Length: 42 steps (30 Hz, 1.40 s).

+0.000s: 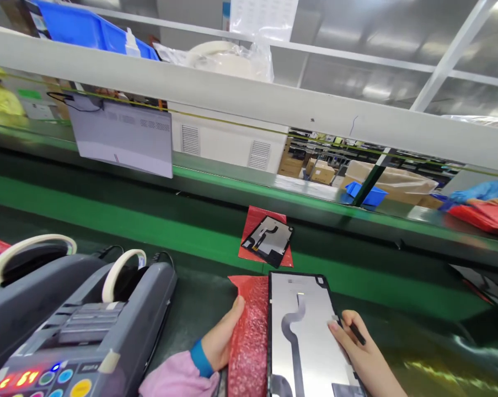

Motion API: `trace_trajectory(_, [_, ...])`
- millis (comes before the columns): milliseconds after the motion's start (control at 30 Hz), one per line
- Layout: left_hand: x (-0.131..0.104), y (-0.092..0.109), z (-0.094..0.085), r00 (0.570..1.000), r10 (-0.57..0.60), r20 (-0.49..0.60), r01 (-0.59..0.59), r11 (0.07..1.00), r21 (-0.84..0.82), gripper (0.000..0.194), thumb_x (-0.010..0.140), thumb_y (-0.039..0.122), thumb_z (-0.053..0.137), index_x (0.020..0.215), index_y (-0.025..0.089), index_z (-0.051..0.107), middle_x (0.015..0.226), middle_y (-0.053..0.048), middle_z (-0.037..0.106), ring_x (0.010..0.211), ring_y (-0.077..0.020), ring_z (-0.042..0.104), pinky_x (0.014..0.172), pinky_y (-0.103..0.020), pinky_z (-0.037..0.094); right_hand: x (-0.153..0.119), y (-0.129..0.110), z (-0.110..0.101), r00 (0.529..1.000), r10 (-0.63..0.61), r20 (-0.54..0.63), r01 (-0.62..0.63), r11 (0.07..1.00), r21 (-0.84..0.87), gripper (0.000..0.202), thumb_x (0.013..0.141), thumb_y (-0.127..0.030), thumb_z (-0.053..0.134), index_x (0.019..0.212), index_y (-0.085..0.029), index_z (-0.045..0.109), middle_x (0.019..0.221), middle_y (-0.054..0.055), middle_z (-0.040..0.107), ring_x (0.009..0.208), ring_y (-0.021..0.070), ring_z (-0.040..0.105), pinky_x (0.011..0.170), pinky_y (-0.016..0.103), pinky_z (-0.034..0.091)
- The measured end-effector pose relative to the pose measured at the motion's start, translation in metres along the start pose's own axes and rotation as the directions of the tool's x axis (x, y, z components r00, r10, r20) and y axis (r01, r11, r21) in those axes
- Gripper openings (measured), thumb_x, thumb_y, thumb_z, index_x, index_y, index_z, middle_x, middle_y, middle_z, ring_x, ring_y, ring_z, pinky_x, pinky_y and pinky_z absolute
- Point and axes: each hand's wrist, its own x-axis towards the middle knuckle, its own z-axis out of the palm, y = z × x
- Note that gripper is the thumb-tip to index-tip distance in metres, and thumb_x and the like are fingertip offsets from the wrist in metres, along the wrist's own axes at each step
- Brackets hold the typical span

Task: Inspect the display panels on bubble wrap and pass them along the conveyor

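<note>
Panel (310,336), silver back up with a grey flex strip curving down its middle, lay on the dark bench at bottom centre, partly over a red bubble bag (249,336) on its left side. Green conveyor (108,218) ran across the view behind the bench; on it, just beyond the panel, rested a second, smaller panel (268,241) on its own red bag (252,220). Grey tape dispenser (79,325) stood at lower left, two pale tape rolls upright in it and coloured buttons lit on its front. White rail (232,94) crossed overhead, with a blue bin (91,27) on the shelf above and a grey sheet (124,138) hanging below. Left hand (221,339), in a pink sleeve with a blue cuff, lay against the left edge of the bubble bag, fingers together and thumb on top of the bag. Right hand (356,347) rested on the panel's right edge, fingers curled and pinching a thin black tool (354,331) whose tip touched the panel
</note>
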Motion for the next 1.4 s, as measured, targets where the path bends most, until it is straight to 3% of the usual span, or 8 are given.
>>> trace_trajectory(133, [-0.006, 0.014, -0.007, 0.996, -0.083, 0.024, 0.083, 0.996, 0.027, 0.083, 0.065, 0.064, 0.087, 0.128, 0.015, 0.067, 0.102, -0.015, 0.079, 0.103, -0.0364, 0.074, 0.096, -0.045, 0.055, -0.001, 0.014, -0.003, 0.999, -0.007, 0.037, 0.007, 1.0, -0.012, 0.047, 0.081, -0.06, 0.071, 0.081, -0.029, 0.037, 0.061, -0.01, 0.032, 0.052, 0.0125, 0.033, 0.047, 0.02, 0.034])
trace_trajectory(367, [-0.008, 0.006, 0.005, 0.99, -0.079, -0.117, 0.083, 0.996, 0.033, 0.073, 0.064, 0.047, 0.092, 0.124, 0.013, 0.068, 0.11, -0.016, 0.077, 0.104, -0.0405, 0.073, 0.092, -0.05, 0.057, -0.015, 0.022, 0.051, 0.979, -0.16, 0.127, 0.183, 0.962, -0.201, 0.039, 0.083, -0.059, 0.064, 0.078, -0.028, 0.041, 0.065, -0.008, 0.041, 0.056, 0.0148, 0.045, 0.054, 0.026, 0.044])
trace_trajectory(533, [-0.01, -0.006, 0.002, 0.972, -0.019, -0.235, 0.03, 0.999, 0.043, 0.068, 0.057, 0.021, 0.092, 0.119, 0.014, 0.068, 0.111, -0.014, 0.078, 0.102, -0.0375, 0.074, 0.092, -0.044, 0.058, -0.01, 0.02, -0.002, 0.985, -0.163, 0.063, 0.174, 0.949, -0.264, 0.032, 0.092, -0.056, 0.057, 0.084, -0.026, 0.051, 0.089, 0.004, 0.072, 0.073, 0.0189, 0.066, 0.07, 0.03, 0.052])
trace_trajectory(700, [-0.013, -0.011, 0.009, 0.951, -0.019, -0.308, 0.03, 0.999, 0.032, 0.07, 0.06, 0.019, 0.087, 0.125, 0.016, 0.064, 0.114, -0.012, 0.077, 0.103, -0.0356, 0.074, 0.092, -0.043, 0.058, 0.0, 0.042, -0.064, 0.993, -0.055, -0.106, 0.047, 0.996, -0.081, 0.059, 0.084, -0.076, 0.055, 0.102, -0.02, 0.064, 0.06, -0.002, 0.063, 0.038, 0.0128, 0.049, 0.041, 0.026, 0.042])
trace_trajectory(1033, [-0.014, -0.025, 0.019, 0.93, 0.085, -0.358, 0.01, 0.967, 0.255, 0.077, 0.062, 0.041, 0.085, 0.13, 0.015, 0.06, 0.123, -0.014, 0.072, 0.123, -0.0412, 0.062, 0.104, -0.05, 0.05, -0.013, 0.035, -0.049, 0.982, -0.005, -0.188, -0.011, 0.996, -0.087, 0.051, 0.073, -0.067, 0.077, 0.071, -0.022, 0.054, 0.048, -0.004, 0.06, 0.029, 0.0077, 0.045, 0.031, 0.019, 0.034])
trace_trajectory(1133, [-0.011, -0.032, 0.007, 0.905, 0.343, -0.252, -0.151, 0.813, 0.562, 0.076, 0.078, 0.045, 0.075, 0.143, 0.016, 0.048, 0.143, -0.016, 0.059, 0.139, -0.0382, 0.047, 0.116, -0.051, 0.037, -0.014, 0.031, -0.048, 0.979, 0.004, -0.205, -0.028, 0.993, -0.114, 0.052, 0.072, -0.068, 0.076, 0.069, -0.022, 0.052, 0.049, -0.003, 0.062, 0.031, 0.0083, 0.048, 0.033, 0.019, 0.038])
trace_trajectory(1267, [-0.017, -0.032, -0.004, 0.725, 0.687, 0.046, -0.364, 0.326, 0.873, 0.077, 0.097, 0.031, 0.058, 0.159, 0.026, 0.014, 0.169, -0.011, 0.011, 0.155, -0.0307, 0.007, 0.124, -0.054, 0.012, -0.013, 0.027, -0.048, 0.98, 0.032, -0.196, -0.061, 0.988, -0.145, 0.05, 0.074, -0.067, 0.075, 0.067, -0.023, 0.051, 0.051, -0.003, 0.063, 0.032, 0.0092, 0.05, 0.033, 0.02, 0.039])
trace_trajectory(1400, [-0.033, -0.017, -0.002, 0.716, 0.574, 0.396, -0.431, -0.083, 0.899, 0.063, 0.098, 0.019, 0.052, 0.156, 0.034, 0.03, 0.165, -0.005, 0.029, 0.154, -0.031, 0.016, 0.121, -0.058, 0.023, -0.014, 0.022, -0.048, 0.982, 0.038, -0.188, -0.069, 0.984, -0.167, 0.046, 0.075, -0.063, 0.076, 0.067, -0.022, 0.055, 0.054, -0.002, 0.065, 0.035, 0.0099, 0.052, 0.038, 0.022, 0.042])
